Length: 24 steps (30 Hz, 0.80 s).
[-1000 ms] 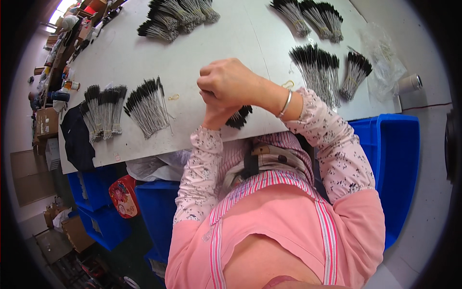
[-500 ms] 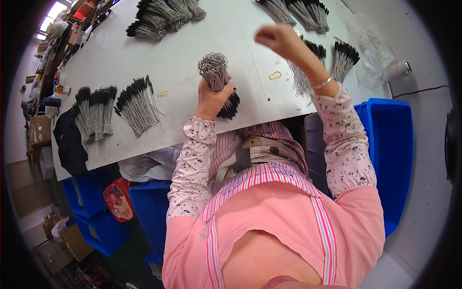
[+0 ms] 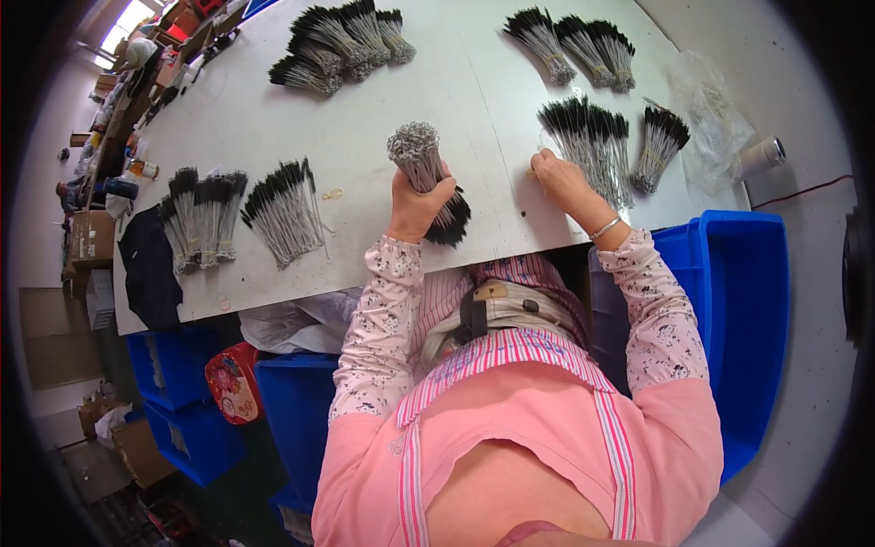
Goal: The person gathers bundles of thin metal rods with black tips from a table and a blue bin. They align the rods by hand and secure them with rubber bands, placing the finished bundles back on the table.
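My left hand (image 3: pixel 417 206) is wrapped round a thick bundle of wire brushes (image 3: pixel 421 160). Their looped metal ends point up and away, and the black bristles stick out below the hand, near the table's front edge. On the table to the right, my right hand (image 3: pixel 563 185) has its fingertips pinched on a small yellow rubber band (image 3: pixel 530 171), mostly hidden by the fingers. Just beyond that hand lies a loose pile of the same brushes (image 3: pixel 588 137). Another yellow rubber band (image 3: pixel 333 194) rests left of the held bundle.
Banded brush bundles (image 3: pixel 333 41) lie at the far left of the white table (image 3: pixel 365 264), with more brushes (image 3: pixel 284 214) at the near left. Further bundles (image 3: pixel 570 50) are at the far right, by a clear plastic bag (image 3: pixel 711 105). A blue bin (image 3: pixel 743 337) stands at my right.
My right hand has come down from above the table onto the rubber band at the right. My left hand keeps its hold on the brush bundle. The whole view has shifted slightly.
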Tool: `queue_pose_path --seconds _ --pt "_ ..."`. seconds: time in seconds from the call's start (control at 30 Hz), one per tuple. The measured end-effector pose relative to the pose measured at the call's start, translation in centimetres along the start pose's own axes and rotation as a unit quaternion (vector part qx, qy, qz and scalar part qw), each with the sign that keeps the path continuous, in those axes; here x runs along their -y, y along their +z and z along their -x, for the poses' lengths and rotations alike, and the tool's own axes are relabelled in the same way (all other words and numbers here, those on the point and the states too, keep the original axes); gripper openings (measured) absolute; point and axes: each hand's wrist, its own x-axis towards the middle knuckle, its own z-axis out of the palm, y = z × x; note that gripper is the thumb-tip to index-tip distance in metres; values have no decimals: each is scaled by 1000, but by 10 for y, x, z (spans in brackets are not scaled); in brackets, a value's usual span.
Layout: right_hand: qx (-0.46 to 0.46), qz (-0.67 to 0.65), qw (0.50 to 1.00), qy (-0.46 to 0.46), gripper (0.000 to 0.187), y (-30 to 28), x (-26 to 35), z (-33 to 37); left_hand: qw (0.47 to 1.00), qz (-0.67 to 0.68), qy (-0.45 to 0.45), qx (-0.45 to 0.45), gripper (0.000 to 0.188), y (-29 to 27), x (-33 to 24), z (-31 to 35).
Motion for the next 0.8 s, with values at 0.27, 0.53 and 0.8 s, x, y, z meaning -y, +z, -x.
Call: queue_pose_path --seconds 0.27,0.53,0.8 --pt "-3 -33 998 -49 8 0 -2 -8 907 405 -52 107 54 -17 -23 8" --pt "29 -650 758 55 13 -83 81 -35 837 522 -105 125 63 -9 -31 30" --pt "-171 -464 869 -28 8 -86 123 -43 876 443 -134 134 69 -7 -40 39"
